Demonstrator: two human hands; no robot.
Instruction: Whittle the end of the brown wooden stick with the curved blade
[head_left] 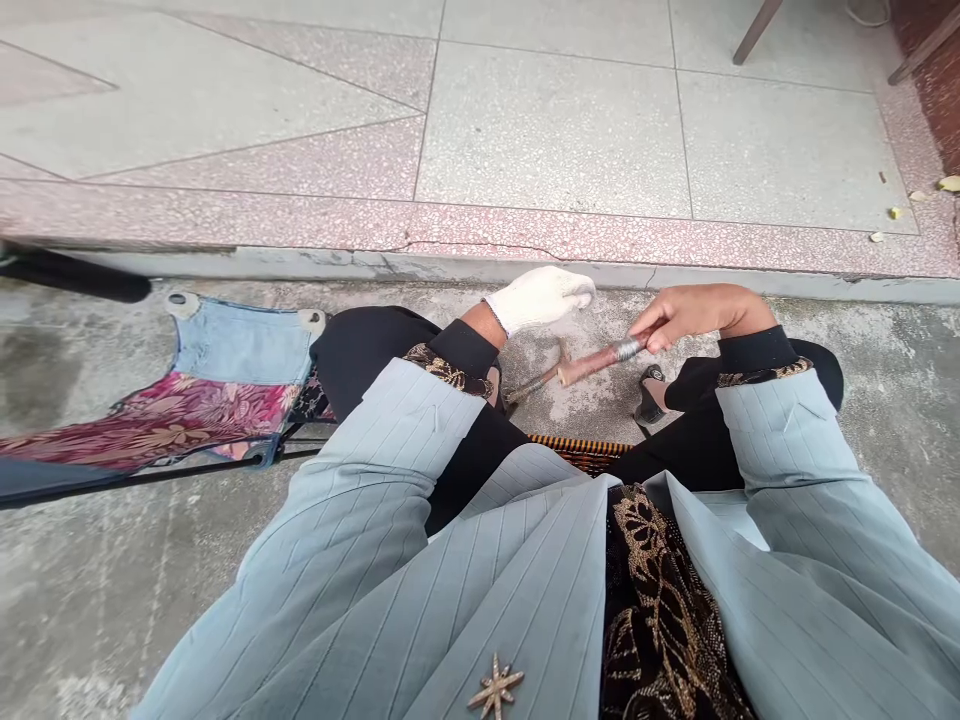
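Note:
My left hand (546,298), in a white glove, is held out over the concrete with its fingers curled together. Whether anything is pinched in them cannot be made out. Bare and wrapped round the end of a tool, my right hand (694,312) is lower right of the glove. The tool has a reddish-brown wooden handle (592,364) with a silvery band near my fingers, and it slants down to the left. Beyond its blunt end a thin brownish piece (536,384) shows near my foot; whether the two are joined is unclear.
A low raised step (465,266) edges the tiled floor (551,140) ahead. To my left stands a folding chair with floral and denim cloth (217,400). A woven seat edge (581,452) shows between my legs. Chair or table legs (757,30) are at the upper right.

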